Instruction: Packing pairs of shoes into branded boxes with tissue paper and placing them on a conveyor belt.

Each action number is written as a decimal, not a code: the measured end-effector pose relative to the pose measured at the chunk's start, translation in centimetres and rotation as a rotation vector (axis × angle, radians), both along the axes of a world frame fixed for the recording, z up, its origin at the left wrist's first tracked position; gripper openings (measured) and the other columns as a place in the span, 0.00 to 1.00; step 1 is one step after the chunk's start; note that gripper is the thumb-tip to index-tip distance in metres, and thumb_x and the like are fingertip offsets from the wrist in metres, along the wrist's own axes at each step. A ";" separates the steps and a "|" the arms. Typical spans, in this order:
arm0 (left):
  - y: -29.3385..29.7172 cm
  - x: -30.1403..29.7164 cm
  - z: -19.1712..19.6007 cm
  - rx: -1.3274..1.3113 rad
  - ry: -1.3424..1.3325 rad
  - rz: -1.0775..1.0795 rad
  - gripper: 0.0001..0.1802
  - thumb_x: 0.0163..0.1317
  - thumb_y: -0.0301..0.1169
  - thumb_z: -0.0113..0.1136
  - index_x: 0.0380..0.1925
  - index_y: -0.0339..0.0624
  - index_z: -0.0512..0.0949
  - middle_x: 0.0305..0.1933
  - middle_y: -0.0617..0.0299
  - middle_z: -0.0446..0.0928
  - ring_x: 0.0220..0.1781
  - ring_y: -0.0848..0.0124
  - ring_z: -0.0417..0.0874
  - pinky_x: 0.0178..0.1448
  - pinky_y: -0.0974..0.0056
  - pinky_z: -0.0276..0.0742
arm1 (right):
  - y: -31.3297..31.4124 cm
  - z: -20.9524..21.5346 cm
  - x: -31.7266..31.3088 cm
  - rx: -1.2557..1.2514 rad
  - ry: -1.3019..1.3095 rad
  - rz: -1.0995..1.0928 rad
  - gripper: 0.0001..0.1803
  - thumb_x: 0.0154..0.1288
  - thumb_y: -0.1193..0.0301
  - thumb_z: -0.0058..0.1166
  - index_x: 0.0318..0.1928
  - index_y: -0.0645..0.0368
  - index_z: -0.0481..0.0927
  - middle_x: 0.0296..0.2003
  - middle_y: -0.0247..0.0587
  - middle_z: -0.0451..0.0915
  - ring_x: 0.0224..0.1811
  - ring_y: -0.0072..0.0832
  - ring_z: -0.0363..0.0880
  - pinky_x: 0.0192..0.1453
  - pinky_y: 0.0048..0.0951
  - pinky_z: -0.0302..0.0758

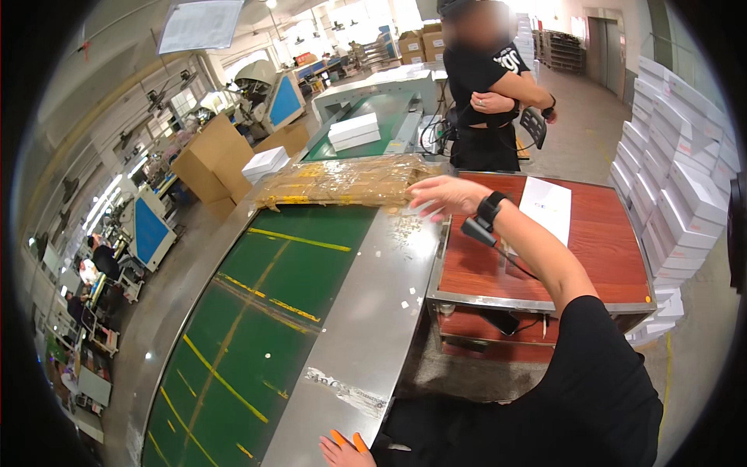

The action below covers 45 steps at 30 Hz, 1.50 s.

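Observation:
My right hand (451, 196) is stretched out over the far end of the conveyor's metal side plate (381, 296). Its fingers are apart and slightly curved, with nothing in them. A black band (490, 208) with a small cabled device circles that wrist. Right beside the fingertips lies a bridge of brown cardboard (334, 183) wrapped in clear and yellow tape. At the lower edge my left hand (346, 451) rests on the metal plate, fingers spread and two tips in orange finger covers. Green belt (257, 311) with yellow tape marks runs to its left.
A red-brown cart (482, 272) carrying a flat white box (546, 206) stands at my right. White boxes (354, 131) sit on the far belt, others (264, 162) by its left side. A person (486, 101) stands beyond the cart. Tall white box stacks (677, 179) rise far right.

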<state>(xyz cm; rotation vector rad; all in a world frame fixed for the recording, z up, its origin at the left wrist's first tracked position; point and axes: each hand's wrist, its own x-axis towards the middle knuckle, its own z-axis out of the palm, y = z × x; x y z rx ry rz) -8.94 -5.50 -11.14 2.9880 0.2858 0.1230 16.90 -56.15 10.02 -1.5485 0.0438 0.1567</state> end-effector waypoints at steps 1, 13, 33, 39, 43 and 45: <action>0.0 -0.3 0.2 -0.006 0.001 0.005 0.36 0.73 0.58 0.42 0.70 0.46 0.67 0.73 0.43 0.65 0.74 0.46 0.64 0.76 0.44 0.56 | -1.3 0.2 -1.0 0.023 -0.017 -0.069 0.33 0.64 0.54 0.66 0.64 0.53 0.73 0.48 0.36 0.80 0.46 0.30 0.80 0.46 0.33 0.79; 2.5 0.4 -4.7 -0.022 -0.277 0.009 0.32 0.66 0.50 0.56 0.65 0.44 0.72 0.71 0.43 0.66 0.73 0.47 0.63 0.75 0.44 0.56 | -1.7 4.1 -6.4 0.089 -0.033 -0.210 0.16 0.67 0.57 0.64 0.51 0.45 0.79 0.42 0.27 0.82 0.40 0.23 0.81 0.41 0.29 0.78; 3.3 -0.5 -5.0 -0.080 -0.271 0.047 0.31 0.65 0.54 0.56 0.58 0.43 0.79 0.73 0.47 0.66 0.75 0.50 0.62 0.76 0.46 0.54 | 6.3 9.0 -11.3 -0.063 -0.192 0.320 0.24 0.74 0.58 0.57 0.64 0.53 0.73 0.47 0.32 0.83 0.45 0.19 0.84 0.47 0.22 0.79; 3.5 -0.1 -5.5 -0.115 -0.274 0.032 0.31 0.65 0.54 0.57 0.59 0.43 0.79 0.73 0.47 0.65 0.75 0.50 0.62 0.77 0.46 0.53 | 5.7 8.4 -11.2 -0.049 -0.224 0.266 0.23 0.74 0.60 0.57 0.64 0.55 0.73 0.47 0.34 0.84 0.45 0.20 0.84 0.46 0.23 0.80; 3.3 0.1 -5.0 -0.114 -0.266 0.052 0.32 0.65 0.54 0.57 0.61 0.44 0.77 0.73 0.46 0.65 0.76 0.51 0.62 0.77 0.47 0.53 | 4.4 7.9 -10.6 -0.077 -0.169 0.210 0.23 0.73 0.59 0.58 0.63 0.54 0.74 0.46 0.31 0.84 0.45 0.19 0.84 0.48 0.24 0.79; 3.3 0.0 -4.8 -0.104 -0.253 0.030 0.32 0.65 0.53 0.57 0.62 0.44 0.76 0.73 0.46 0.65 0.76 0.50 0.62 0.77 0.46 0.53 | 3.4 7.3 -10.3 -0.080 -0.146 0.148 0.22 0.72 0.59 0.58 0.62 0.52 0.75 0.46 0.31 0.84 0.45 0.19 0.83 0.49 0.25 0.79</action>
